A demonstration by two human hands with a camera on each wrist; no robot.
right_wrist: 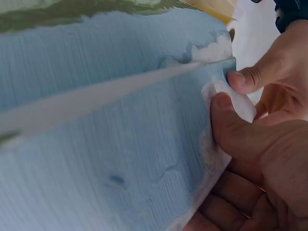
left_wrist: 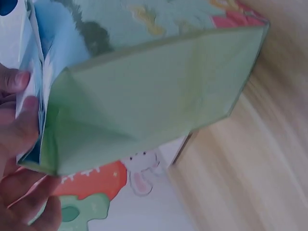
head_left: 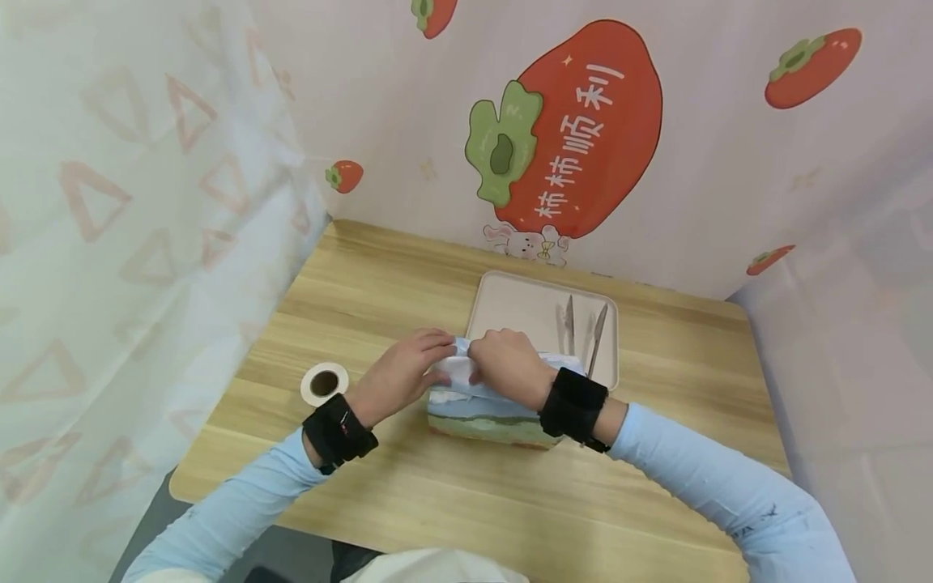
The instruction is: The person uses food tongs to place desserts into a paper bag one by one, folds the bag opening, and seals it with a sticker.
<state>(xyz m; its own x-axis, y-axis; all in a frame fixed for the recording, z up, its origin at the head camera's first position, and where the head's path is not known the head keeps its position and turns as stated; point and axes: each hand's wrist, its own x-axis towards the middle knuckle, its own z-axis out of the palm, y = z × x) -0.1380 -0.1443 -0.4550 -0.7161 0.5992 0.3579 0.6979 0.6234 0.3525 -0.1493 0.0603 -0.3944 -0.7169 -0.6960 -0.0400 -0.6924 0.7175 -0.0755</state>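
A paper bag [head_left: 488, 423] printed with a blue and green landscape lies on the wooden table, its top end folded over. My left hand [head_left: 401, 371] pinches the left end of the folded top between thumb and fingers. Close beside it, my right hand [head_left: 512, 366] grips the same edge with its thumb pressed on the paper. In the left wrist view the bag's plain green side panel [left_wrist: 154, 91] faces the camera, creased near the fold. The right wrist view shows the blue top flap [right_wrist: 120, 159] with both thumbs on its white-clouded corner.
Behind the bag stands a beige tray [head_left: 510, 304] with two knives lying in it, one knife [head_left: 570, 320] left of the other knife [head_left: 598, 336]. A white tape roll [head_left: 311, 395] rests on the table to the left. Printed curtains [head_left: 408, 162] surround the table.
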